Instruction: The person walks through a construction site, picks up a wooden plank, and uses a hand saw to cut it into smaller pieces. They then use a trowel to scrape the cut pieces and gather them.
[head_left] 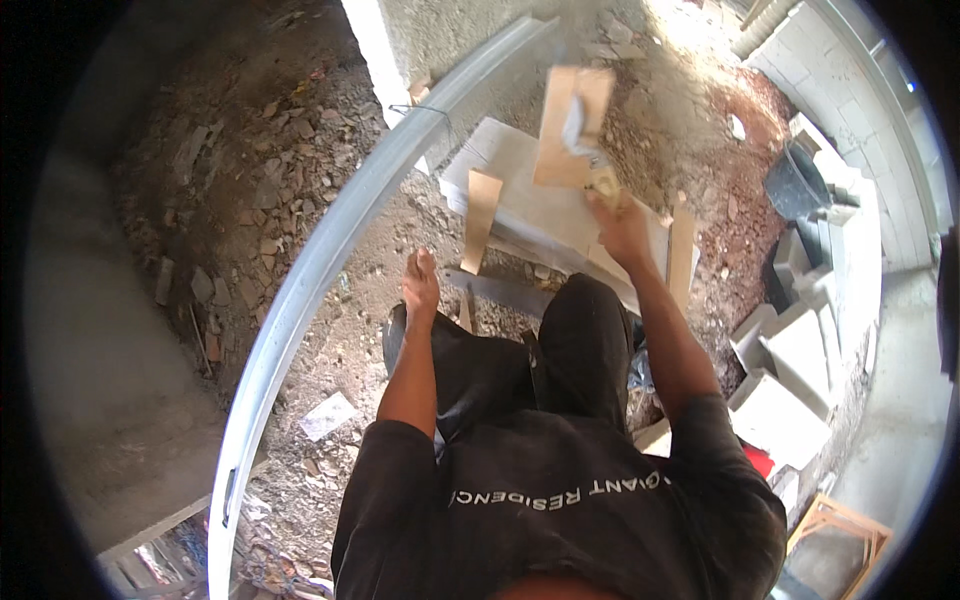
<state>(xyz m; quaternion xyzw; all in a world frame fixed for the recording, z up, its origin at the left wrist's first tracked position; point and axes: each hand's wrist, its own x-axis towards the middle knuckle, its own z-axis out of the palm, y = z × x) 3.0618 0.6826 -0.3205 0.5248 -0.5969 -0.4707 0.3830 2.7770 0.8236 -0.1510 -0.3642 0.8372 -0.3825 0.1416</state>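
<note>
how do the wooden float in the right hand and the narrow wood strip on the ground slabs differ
The wooden float is raised off the ground in the right hand; the narrow wood strip lies loose on the pale slabs, touched by neither hand. The float looks broader and smeared with grey mortar; the strip is slim and bare. Both are pale tan wood.

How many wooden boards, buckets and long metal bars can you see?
Wooden boards: 3
Buckets: 1
Long metal bars: 1
Total: 5
The right hand holds the raised board.
</note>
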